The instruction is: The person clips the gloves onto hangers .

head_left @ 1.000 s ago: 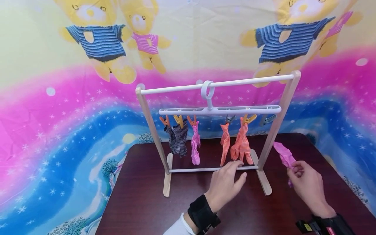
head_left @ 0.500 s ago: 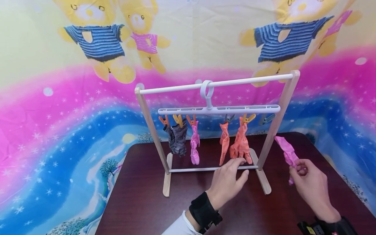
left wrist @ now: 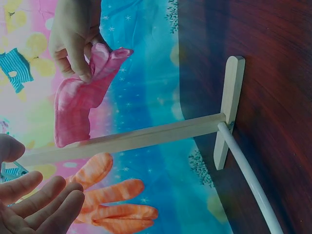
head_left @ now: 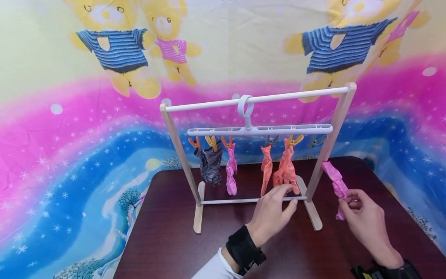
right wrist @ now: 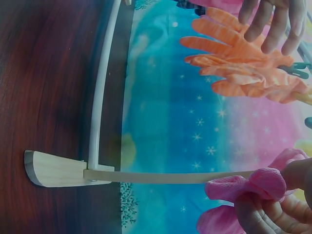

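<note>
My right hand (head_left: pixel 366 223) pinches a pink sock (head_left: pixel 335 180) between thumb and fingers, just right of the rack's right post. The sock's free end points up and left toward that post. In the right wrist view, the pink sock (right wrist: pixel 243 187) is bunched at my fingertips. My left hand (head_left: pixel 270 215) hovers before the lower part of the rack with fingers relaxed, holding nothing. Behind it hang orange gloves (head_left: pixel 287 168), clipped to a white hanger (head_left: pixel 223 132). An unused grey-blue clothespin (head_left: pixel 318 142) is at the hanger's right end.
A wooden rack (head_left: pixel 331 147) with white rods stands on the dark red-brown table (head_left: pixel 167 248). Another pink sock (head_left: pixel 231 170) and grey striped knitwear (head_left: pixel 211 166) hang from orange and yellow clips at the left. A bear-patterned cloth (head_left: pixel 226 46) covers the wall behind.
My right hand rises slightly with the pink sock, then shifts a little left, so the sock's end is nearer the post. My left hand drifts slightly right and up.
</note>
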{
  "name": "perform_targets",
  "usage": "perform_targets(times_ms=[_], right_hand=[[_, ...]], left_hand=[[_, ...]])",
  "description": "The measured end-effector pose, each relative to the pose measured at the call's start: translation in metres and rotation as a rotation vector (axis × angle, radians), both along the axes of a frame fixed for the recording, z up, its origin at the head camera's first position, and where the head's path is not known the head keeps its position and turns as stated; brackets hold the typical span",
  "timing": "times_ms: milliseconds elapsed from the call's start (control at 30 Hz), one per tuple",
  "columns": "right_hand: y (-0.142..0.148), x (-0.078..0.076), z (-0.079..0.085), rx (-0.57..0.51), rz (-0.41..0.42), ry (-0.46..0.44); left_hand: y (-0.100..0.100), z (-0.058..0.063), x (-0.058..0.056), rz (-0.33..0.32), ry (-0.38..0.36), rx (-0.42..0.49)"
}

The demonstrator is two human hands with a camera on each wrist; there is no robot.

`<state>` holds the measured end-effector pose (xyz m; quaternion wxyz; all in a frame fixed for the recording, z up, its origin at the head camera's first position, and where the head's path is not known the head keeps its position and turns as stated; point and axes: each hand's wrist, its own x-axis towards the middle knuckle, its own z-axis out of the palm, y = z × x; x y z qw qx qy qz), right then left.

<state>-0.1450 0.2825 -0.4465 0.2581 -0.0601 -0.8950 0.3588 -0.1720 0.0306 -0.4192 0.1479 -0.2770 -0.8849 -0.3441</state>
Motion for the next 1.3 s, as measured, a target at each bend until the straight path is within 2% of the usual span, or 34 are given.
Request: perform_targets(times_ms=[533, 700, 900, 1133, 1300], right_hand=[[-0.014, 0.006, -0.002, -0.072, 0.046, 0.024], [-0.018, 0.008, -0.002, -0.085, 0.059, 0.03], [-0.021, 0.006, -0.003, -0.103, 0.085, 0.061], [-0.025, 0.004, -0.005, -0.082, 0.086, 0.069], [-0.026, 0.002, -0.006, -0.078, 0.088, 0.072]], left_hand=[[0.006, 0.004, -0.004, -0.052, -0.01, 0.079], [0.008, 0.007, -0.007, -0.061, 0.016, 0.081], [0.013, 0.013, -0.009, -0.06, 0.059, 0.082], [0.02, 0.023, -0.008, -0.071, 0.02, 0.11], [0.026, 0.03, -0.01, -0.077, 0.021, 0.125]])
